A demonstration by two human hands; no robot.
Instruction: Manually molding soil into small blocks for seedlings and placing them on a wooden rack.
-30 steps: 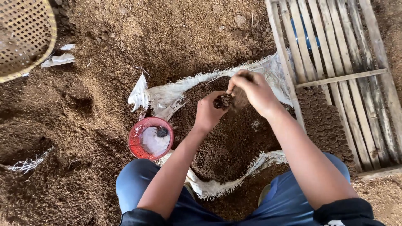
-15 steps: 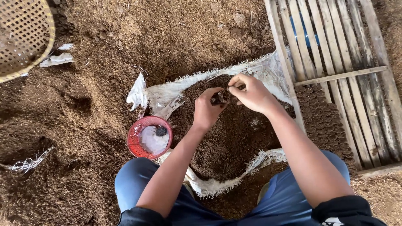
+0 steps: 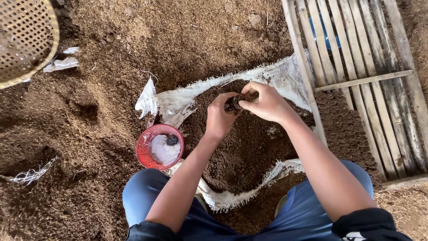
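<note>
Two hands meet above the middle of the soil pile: our left hand (image 3: 219, 117) is curled around a small dark pot (image 3: 233, 104), and our right hand (image 3: 266, 102) is closed over its top, fingers pinched together against the rim. The pot is mostly hidden between the palms, so we cannot tell what it holds. It sits in the air just above a mound of dark soil (image 3: 243, 149) heaped on a frayed white woven sack (image 3: 187, 100) spread on the earth floor (image 3: 102, 58). Just beside the sack's left edge stands a small red basket (image 3: 143, 151) with a white plastic lining and a dark lump inside it. To the right, touching the sack, lies a wooden slatted frame (image 3: 356, 58), and below its crossbar we see rows of small soil-filled pots (image 3: 345, 134) packed close together. Far off at the upper left a woven bamboo basket (image 3: 24, 38) rests on the floor, with scraps of white plastic (image 3: 60, 64) near it. Our knees in blue trousers (image 3: 147, 196) flank the sack.
</note>
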